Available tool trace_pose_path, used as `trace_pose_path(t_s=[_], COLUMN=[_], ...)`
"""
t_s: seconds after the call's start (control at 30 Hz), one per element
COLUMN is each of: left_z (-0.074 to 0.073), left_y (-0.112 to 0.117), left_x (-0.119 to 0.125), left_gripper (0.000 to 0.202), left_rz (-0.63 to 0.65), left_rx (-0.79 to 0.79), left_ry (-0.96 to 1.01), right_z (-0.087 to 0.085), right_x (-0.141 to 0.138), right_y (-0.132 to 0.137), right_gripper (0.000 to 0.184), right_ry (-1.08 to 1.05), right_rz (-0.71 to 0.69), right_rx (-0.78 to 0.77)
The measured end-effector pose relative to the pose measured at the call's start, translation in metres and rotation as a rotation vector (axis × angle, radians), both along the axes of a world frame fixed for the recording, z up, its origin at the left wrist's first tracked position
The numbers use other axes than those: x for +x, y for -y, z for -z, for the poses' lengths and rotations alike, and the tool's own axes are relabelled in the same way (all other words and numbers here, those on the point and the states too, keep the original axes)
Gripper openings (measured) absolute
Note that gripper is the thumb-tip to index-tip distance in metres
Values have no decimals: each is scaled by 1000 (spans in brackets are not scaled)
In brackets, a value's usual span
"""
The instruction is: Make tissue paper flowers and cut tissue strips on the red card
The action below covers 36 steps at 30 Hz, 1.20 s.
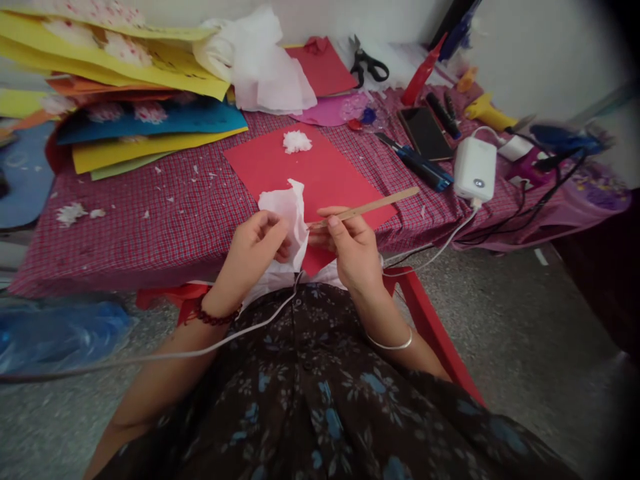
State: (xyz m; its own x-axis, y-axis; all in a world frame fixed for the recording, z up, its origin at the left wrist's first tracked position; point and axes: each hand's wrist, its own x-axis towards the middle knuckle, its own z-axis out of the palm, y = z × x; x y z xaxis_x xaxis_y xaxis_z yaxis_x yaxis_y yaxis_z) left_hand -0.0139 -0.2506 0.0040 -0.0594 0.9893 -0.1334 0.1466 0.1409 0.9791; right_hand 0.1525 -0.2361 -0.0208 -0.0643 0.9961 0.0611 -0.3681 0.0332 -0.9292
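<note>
Fingers of the left hand [254,248] pinch thin white paper [283,205]; those of the right hand [358,252] are closed on a wooden stick [384,202], its tip beside the paper's edge. Excess pressure from the tip could tear the paper, held above the red sheet [336,165]. A stray sweep could scatter the white tuft [297,141] there. Farther out, the white cable [260,325] across the left forearm [155,387] could snag, jerking the grip.
</note>
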Motion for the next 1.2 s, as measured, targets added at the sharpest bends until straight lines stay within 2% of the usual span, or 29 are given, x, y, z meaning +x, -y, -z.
trace_pose_path(t_s=[0.13, 0.27, 0.37, 0.47, 0.6, 0.67, 0.77, 0.87, 0.97, 1.03, 1.13, 1.2], left_z=[1, -3, -3, 0, 1, 1, 2, 4, 5, 4, 2, 1], left_y=[0, 1, 0, -4, -10, -12, -14, -16, -16, -15, -12, -8], left_x=[2, 3, 0, -8, -19, -23, -26, -26, -26, -24, -18, -11], left_gripper=[32, 27, 27, 23, 20, 22, 31, 23, 19, 20, 19, 19], left_rz=[76, 116, 144, 48, -62, -91, -90, -69, -58, -56, -57, -51], left_rx=[9, 36, 9, -5, 50, 84, 111, 119, 133, 144, 169, 188], left_ry=[103, -6, 12, 68, 70, 79, 100, 121, 128, 114, 63, 18], right_z=[-1, -4, -6, -6, -7, -7, -9, -14, -23, -28, -30, -30], right_x=[-4, -7, -6, -2, 6, 13, 30, 53, 71, 73, 59, 41], right_y=[2, 3, 0, -7, -17, -24, -41, -68, -90, -93, -78, -61], right_gripper=[28, 29, 30, 32, 39, 40, 40, 29, 15, 17, 29, 38], right_ry=[54, 35, 10, 20, 103, 218, 561, 781, 925, 978, 952, 855], right_rz=[-9, -37, -33, 43, 108, 89, 87, 118, 74, 35, -53, -209], right_rx=[-13, 7, 15, 23, 26, 68, 230, 324, 354, 364, 361, 325])
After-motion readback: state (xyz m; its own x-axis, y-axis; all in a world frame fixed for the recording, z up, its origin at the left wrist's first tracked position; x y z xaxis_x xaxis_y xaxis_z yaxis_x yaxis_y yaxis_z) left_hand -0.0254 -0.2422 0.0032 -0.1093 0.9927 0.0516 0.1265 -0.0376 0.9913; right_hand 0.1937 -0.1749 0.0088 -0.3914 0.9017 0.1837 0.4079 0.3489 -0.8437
